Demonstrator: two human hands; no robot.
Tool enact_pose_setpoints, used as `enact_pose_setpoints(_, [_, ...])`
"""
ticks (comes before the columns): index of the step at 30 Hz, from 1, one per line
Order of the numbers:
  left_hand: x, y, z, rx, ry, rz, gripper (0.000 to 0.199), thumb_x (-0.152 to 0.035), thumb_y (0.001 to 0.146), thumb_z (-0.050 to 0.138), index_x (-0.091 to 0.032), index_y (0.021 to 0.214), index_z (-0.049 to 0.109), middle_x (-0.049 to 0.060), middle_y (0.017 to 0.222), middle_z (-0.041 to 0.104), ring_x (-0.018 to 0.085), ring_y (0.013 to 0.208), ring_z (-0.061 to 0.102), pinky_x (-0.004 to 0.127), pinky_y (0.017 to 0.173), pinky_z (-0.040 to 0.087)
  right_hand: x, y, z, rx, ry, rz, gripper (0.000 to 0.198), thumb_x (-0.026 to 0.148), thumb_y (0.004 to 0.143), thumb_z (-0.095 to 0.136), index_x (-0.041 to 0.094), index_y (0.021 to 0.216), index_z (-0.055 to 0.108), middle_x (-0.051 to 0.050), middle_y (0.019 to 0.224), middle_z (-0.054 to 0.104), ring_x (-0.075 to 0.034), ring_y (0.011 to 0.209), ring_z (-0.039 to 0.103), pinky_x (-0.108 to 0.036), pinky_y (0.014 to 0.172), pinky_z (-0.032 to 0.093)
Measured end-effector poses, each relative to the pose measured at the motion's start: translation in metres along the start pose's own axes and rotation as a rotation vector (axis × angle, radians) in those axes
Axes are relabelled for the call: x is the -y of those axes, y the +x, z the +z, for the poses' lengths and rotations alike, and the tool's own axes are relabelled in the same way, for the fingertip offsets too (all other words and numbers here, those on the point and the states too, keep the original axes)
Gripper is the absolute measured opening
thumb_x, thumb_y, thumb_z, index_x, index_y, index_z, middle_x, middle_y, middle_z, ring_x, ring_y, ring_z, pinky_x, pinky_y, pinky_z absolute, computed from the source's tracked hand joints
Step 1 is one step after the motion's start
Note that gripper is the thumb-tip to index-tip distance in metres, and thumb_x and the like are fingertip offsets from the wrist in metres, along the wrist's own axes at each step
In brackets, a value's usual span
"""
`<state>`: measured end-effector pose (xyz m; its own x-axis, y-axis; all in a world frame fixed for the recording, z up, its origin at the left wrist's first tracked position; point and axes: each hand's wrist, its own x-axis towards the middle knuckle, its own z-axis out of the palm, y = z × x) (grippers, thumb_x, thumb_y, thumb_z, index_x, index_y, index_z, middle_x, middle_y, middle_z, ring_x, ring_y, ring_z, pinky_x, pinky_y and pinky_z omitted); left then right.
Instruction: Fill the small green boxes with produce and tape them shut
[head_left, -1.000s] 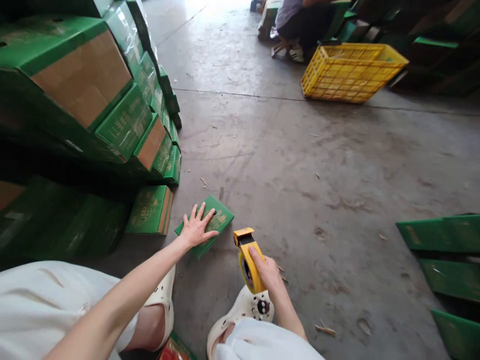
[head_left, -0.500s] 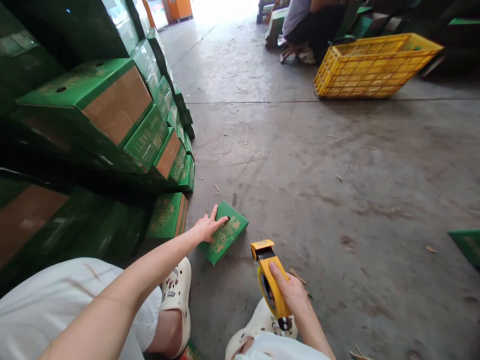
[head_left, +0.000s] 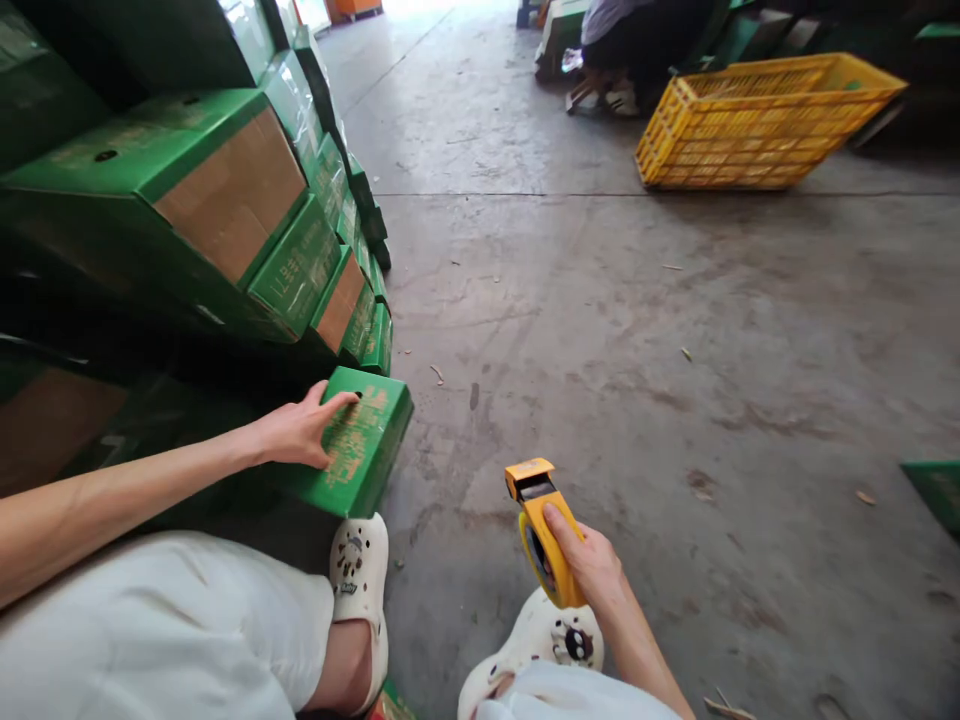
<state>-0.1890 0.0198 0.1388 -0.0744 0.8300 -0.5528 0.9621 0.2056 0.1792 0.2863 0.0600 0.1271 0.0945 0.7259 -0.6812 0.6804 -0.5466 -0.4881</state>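
Note:
A small green cardboard box (head_left: pixel 371 430) with gold print is tilted beside the stack at the left. My left hand (head_left: pixel 304 428) grips its top, with a finger at the dark hole and the others spread over the near edge. Part of the box's left side is hidden behind my hand and forearm. Over my right shoe, my right hand (head_left: pixel 592 565) is wrapped round a yellow tape dispenser (head_left: pixel 556 540), its cutter end pointing up and away from me. A roll of tape sits in the dispenser.
Stacked green boxes (head_left: pixel 289 270) with brown panels rise along the left. A yellow plastic crate (head_left: pixel 757 135) stands on the concrete floor at the far right, near a crouching person (head_left: pixel 611 60). Another green box corner (head_left: pixel 937 490) shows at the right edge.
The green box has moved left with my left hand, off its spot on the floor to beside the stack, covering the low box there. My right hand still holds the tape dispenser.

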Motion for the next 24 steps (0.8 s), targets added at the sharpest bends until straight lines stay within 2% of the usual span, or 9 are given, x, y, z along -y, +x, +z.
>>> enact_pose_setpoints(2, [0.023,-0.003,0.012,-0.04,0.025,-0.125,0.107,-0.038,0.069,0.076,-0.043,0.163,0.024,0.018,0.174,0.01,0.033,0.094,0.078,0.04,0.083,0.06,0.009,-0.002,0.008,0.015,-0.015,-0.012,0.067,0.085,0.076,0.052,0.019,0.073,0.064,-0.008,0.062,0.068,-0.023,0.061,0.066,-0.03,0.056,0.049])
enact_pose_setpoints(4, [0.041,-0.002,0.027,-0.069,0.025,-0.217,0.106,-0.034,0.074,0.072,-0.042,0.166,0.019,0.019,0.175,0.008,0.039,0.109,0.074,0.042,0.088,0.059,0.019,-0.003,0.016,0.015,-0.059,-0.031,0.067,0.085,0.076,0.052,0.019,0.072,0.064,-0.007,0.063,0.067,-0.023,0.062,0.065,-0.029,0.056,0.047])
enact_pose_setpoints(7, [0.059,0.005,0.044,-0.096,-0.064,-0.254,0.107,-0.031,0.078,0.071,-0.04,0.168,0.014,0.016,0.175,0.014,0.041,0.132,0.062,0.041,0.102,0.054,0.033,-0.006,0.025,0.037,-0.133,-0.024,0.065,0.084,0.075,0.053,0.02,0.069,0.064,-0.006,0.062,0.066,-0.022,0.061,0.064,-0.028,0.055,0.045])
enact_pose_setpoints(10, [0.069,0.012,0.049,-0.119,-0.134,-0.274,0.105,-0.035,0.078,0.071,-0.041,0.167,0.017,0.014,0.175,0.018,0.04,0.135,0.06,0.041,0.105,0.053,0.047,-0.009,0.027,0.093,-0.159,-0.016,0.064,0.083,0.075,0.053,0.02,0.074,0.064,-0.004,0.062,0.065,-0.021,0.06,0.062,-0.028,0.055,0.044])
enact_pose_setpoints(12, [0.074,0.015,0.049,-0.133,-0.134,-0.31,0.104,-0.038,0.078,0.071,-0.041,0.167,0.018,0.013,0.175,0.019,0.04,0.135,0.06,0.042,0.105,0.053,0.058,-0.011,0.027,0.122,-0.174,-0.065,0.062,0.081,0.076,0.054,0.019,0.078,0.065,-0.003,0.063,0.065,-0.021,0.061,0.061,-0.028,0.055,0.043])
enact_pose_setpoints(15, [0.088,0.018,0.05,-0.149,-0.141,-0.307,0.105,-0.039,0.079,0.072,-0.038,0.168,0.016,0.013,0.174,0.022,0.041,0.144,0.051,0.045,0.11,0.05,0.085,-0.014,0.032,0.176,-0.229,-0.207,0.056,0.074,0.082,0.054,0.019,0.079,0.064,-0.002,0.066,0.063,-0.019,0.064,0.058,-0.027,0.056,0.04])
enact_pose_setpoints(19, [0.117,0.013,0.054,-0.139,-0.365,-0.156,0.098,-0.045,0.081,0.07,-0.031,0.167,0.026,0.011,0.173,0.027,0.036,0.158,0.029,0.048,0.122,0.038,0.147,-0.019,0.053,0.251,-0.416,-0.504,0.048,0.066,0.088,0.056,0.02,0.074,0.059,0.0,0.068,0.059,-0.016,0.065,0.054,-0.025,0.056,0.034])
enact_pose_setpoints(21, [0.13,0.005,0.058,-0.159,-0.572,-0.106,0.095,-0.056,0.08,0.068,-0.027,0.164,0.036,0.009,0.171,0.034,0.034,0.157,0.032,0.047,0.123,0.037,0.181,-0.025,0.068,0.316,-0.509,-0.66,0.049,0.068,0.091,0.056,0.021,0.077,0.058,0.001,0.069,0.059,-0.015,0.064,0.052,-0.025,0.056,0.032])
enact_pose_setpoints(24, [0.138,-0.011,0.068,-0.27,-0.853,-0.126,0.099,-0.075,0.076,0.063,-0.022,0.159,0.046,0.012,0.165,0.045,0.035,0.147,0.049,0.045,0.119,0.044,0.223,-0.038,0.093,0.384,-0.7,-0.888,0.046,0.067,0.095,0.055,0.022,0.088,0.057,0.001,0.074,0.061,-0.015,0.064,0.055,-0.025,0.058,0.032])
